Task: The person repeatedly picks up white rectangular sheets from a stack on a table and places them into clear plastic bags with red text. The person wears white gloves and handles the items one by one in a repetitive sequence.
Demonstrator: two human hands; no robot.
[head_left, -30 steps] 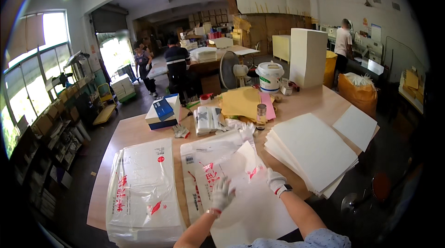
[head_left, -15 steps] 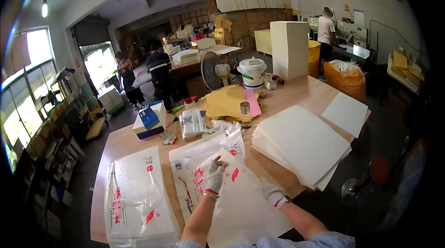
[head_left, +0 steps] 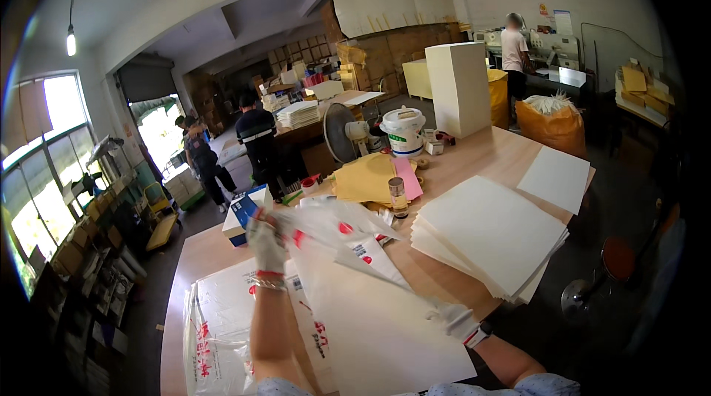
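My left hand (head_left: 266,242), in a white glove with a red cuff, is raised and closed on a clear plastic bag (head_left: 333,220) with red print. Motion blurs its fingers. The bag stretches from that hand to the right, above a large white sheet (head_left: 385,322) slanting across the table in front of me. At the sheet's right edge is my right hand (head_left: 453,322), also gloved, its fingers over the edge and seemingly gripping it; the thumb is not clear. More printed plastic bags (head_left: 215,329) lie flat at the left.
A stack of white sheets (head_left: 489,233) lies right of centre. Behind are a small bottle (head_left: 398,197), yellow envelopes (head_left: 363,177), a white bucket (head_left: 404,133), a fan (head_left: 342,133) and a tall white paper stack (head_left: 457,88). A stool (head_left: 618,259) stands right. Other people stand farther off.
My left hand has swung up and left, lifting the plastic bag's edge off the table. My right hand stays at the white sheet's right edge. The view has shifted slightly.
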